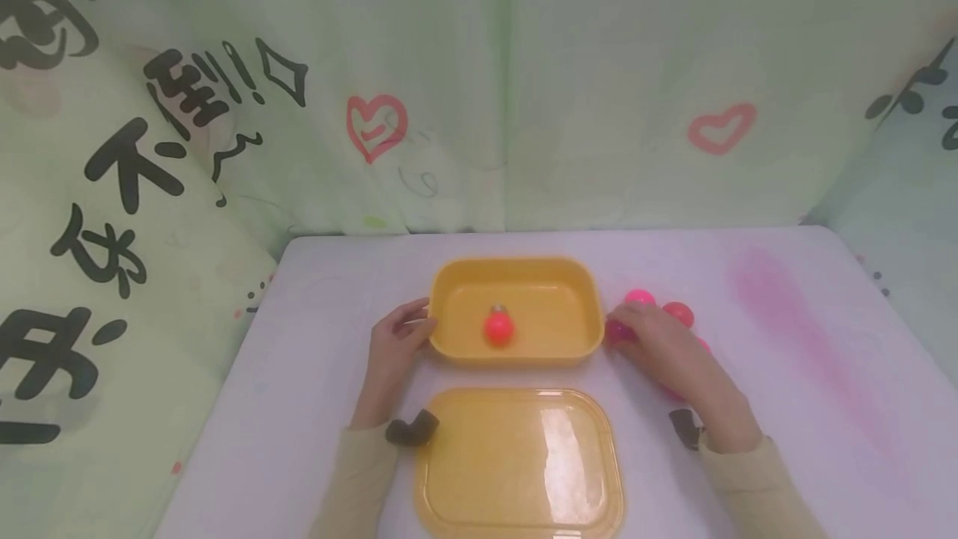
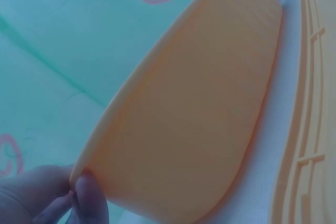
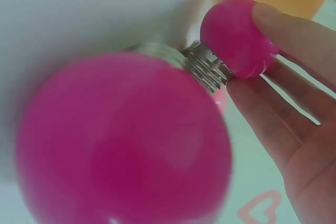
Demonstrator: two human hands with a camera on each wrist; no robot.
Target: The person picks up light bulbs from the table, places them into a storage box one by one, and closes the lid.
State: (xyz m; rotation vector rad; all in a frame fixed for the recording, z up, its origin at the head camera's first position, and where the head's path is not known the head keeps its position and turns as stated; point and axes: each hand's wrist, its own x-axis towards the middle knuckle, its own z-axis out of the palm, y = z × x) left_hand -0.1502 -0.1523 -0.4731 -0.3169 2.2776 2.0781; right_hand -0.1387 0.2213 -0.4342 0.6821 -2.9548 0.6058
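Note:
A yellow plastic box [image 1: 516,358] sits on the table with one red-pink light bulb [image 1: 499,328] lying inside. My left hand [image 1: 395,348] pinches the box's left rim between thumb and fingers; the left wrist view shows the tall side wall close up. Beside the right end of the box, my right hand [image 1: 666,348] grips a magenta light bulb [image 3: 236,35] by its round globe, its metal screw base pointing away from the palm. Another magenta bulb [image 3: 126,140] looms large before the right wrist camera. Around and partly beneath the right hand lie several more bulbs, including a pink bulb [image 1: 640,296] and a red bulb [image 1: 678,314].
A translucent yellow lid [image 1: 509,456] lies flat in front of the box, by the left wrist. The white tablecloth [image 1: 748,406] has a pink stain on the right. A pale green curtain [image 1: 599,40] with hearts and black characters hangs behind the table.

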